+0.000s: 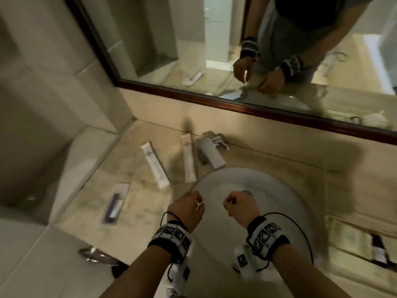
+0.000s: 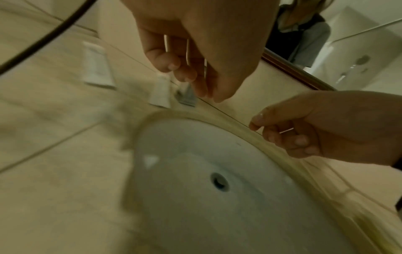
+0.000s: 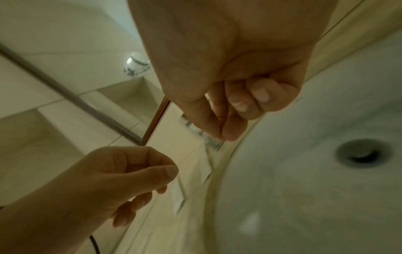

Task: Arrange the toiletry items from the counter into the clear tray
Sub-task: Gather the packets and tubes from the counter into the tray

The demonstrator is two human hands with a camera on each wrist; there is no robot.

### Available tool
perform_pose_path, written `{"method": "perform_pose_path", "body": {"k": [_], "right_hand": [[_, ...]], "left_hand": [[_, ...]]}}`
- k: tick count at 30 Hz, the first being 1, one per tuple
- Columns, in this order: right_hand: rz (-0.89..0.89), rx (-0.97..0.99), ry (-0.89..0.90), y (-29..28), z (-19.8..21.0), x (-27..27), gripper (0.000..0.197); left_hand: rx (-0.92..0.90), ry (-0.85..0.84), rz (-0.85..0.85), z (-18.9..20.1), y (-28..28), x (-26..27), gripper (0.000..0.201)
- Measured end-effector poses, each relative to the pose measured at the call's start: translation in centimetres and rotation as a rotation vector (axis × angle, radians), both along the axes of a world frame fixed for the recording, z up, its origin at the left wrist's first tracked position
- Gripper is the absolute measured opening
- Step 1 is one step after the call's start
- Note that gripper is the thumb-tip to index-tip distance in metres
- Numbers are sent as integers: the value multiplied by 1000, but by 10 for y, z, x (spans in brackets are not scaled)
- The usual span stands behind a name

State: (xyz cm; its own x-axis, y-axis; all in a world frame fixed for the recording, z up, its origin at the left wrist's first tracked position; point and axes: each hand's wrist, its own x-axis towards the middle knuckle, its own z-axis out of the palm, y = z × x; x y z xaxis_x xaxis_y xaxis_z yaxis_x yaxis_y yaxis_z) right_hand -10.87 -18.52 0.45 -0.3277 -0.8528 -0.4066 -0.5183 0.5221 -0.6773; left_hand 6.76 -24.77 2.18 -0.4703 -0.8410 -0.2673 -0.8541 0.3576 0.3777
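Hovering over the sink (image 1: 253, 179), a person's left hand (image 1: 189, 209) pinches a thin white stick (image 1: 198, 203), seemingly a cotton swab; the right hand (image 1: 240, 203) is curled, its contents unclear. Two white tubes (image 1: 154, 166) lie on the table beyond the left hand, the clear tray (image 1: 339, 231) right of the right hand. Light and likely slick, tubes suit a mid-body grip.
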Motion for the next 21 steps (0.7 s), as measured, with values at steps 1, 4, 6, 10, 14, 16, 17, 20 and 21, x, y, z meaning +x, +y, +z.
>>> {"method": "perform_pose_path", "body": {"k": [1, 4, 6, 10, 14, 16, 17, 20, 21], "right_hand": [[22, 12, -2, -16, 0, 16, 17], [62, 46, 10, -63, -7, 63, 13], [59, 53, 6, -88, -14, 88, 12], [149, 106, 85, -140, -26, 130, 17], [219, 207, 190, -186, -33, 156, 34], [211, 244, 199, -202, -37, 164, 39], [214, 267, 211, -211, -40, 168, 40], [222, 344, 213, -226, -47, 170, 38], [220, 359, 196, -227, -50, 168, 35]], "left_hand": [[-2, -12, 31, 0, -10, 17, 21], [-3, -38, 94, -6, -43, 69, 20], [6, -53, 114, -11, -60, 92, 20], [78, -52, 138, -20, -101, 127, 20], [117, -68, 127, -28, -146, 145, 22], [151, -70, 135, -32, -170, 147, 27], [171, -68, 135, -33, -186, 146, 29], [236, -53, 181, -41, -227, 146, 39], [267, -31, 214, -42, -239, 145, 44]]}}
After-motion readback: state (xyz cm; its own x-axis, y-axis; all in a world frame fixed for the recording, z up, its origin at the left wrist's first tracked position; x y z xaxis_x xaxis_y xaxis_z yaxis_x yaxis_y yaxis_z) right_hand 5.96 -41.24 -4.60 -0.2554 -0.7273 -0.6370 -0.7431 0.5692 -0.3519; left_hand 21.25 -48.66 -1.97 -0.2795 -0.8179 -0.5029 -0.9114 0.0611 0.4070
